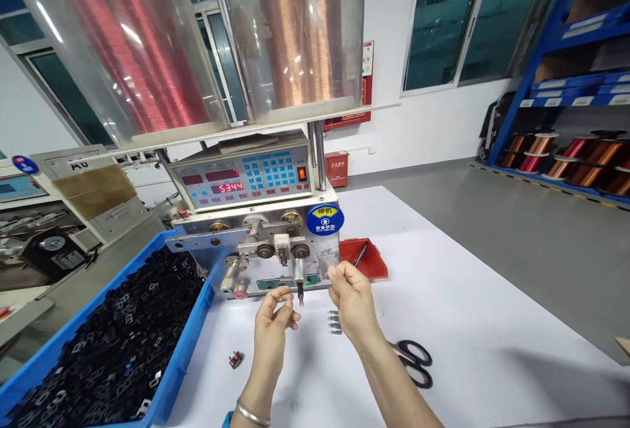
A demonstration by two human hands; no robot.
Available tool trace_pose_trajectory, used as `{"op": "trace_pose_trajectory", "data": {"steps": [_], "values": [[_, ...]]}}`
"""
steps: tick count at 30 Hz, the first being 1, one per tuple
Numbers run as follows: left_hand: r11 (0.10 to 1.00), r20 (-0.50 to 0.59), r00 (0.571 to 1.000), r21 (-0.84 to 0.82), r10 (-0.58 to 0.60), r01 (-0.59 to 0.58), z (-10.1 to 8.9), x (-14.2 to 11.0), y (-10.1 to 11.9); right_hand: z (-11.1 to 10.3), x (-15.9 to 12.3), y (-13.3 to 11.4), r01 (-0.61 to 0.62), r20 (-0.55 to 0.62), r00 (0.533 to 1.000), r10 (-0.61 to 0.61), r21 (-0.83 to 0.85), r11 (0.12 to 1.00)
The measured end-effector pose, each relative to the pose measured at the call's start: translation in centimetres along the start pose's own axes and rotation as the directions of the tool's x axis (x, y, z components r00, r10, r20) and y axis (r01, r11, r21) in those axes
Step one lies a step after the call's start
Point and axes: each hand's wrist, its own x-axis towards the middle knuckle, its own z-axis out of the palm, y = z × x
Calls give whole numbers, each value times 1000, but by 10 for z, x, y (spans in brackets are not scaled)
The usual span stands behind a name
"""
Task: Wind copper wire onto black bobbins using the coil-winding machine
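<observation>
My left hand [274,318] is just left of the winding machine's spindle [300,289], thumb and fingers pinched together. To the right of the spindle, my right hand [353,298] is also closed in a pinch, in front of the red bin [377,267]. Whatever either hand grips is too fine to make out. The coil winding machine [319,264] stands before both hands, its panel [231,182] lit with red digits. Several small metal pieces [335,323] lie in a row beside my right wrist. A small red and black coil [235,359] rests on the white table left of my left forearm.
Black-handled scissors [417,354] lie right of my right forearm. A blue crate [170,356] full of small black plastic frames stands at left. Overhead are clear covers around a red wire spool [132,47] and a copper wire spool [300,34]. Blue shelving [522,80] stands far right.
</observation>
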Motion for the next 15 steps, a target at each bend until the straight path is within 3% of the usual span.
{"op": "trace_pose_trajectory", "data": {"steps": [4, 10, 15], "values": [[997, 55, 998, 75, -20, 16, 8, 3, -1, -1, -4, 30, 29, 22, 999, -27, -98, 995], [996, 135, 991, 88, -5, -7, 9, 14, -4, 17, -18, 77, 3, 127, 992, 22, -193, 981], [975, 124, 987, 182, 102, -124, 7, 24, -9, 8, -12, 73, 79, 99, 994, -51, -306, 949]]}}
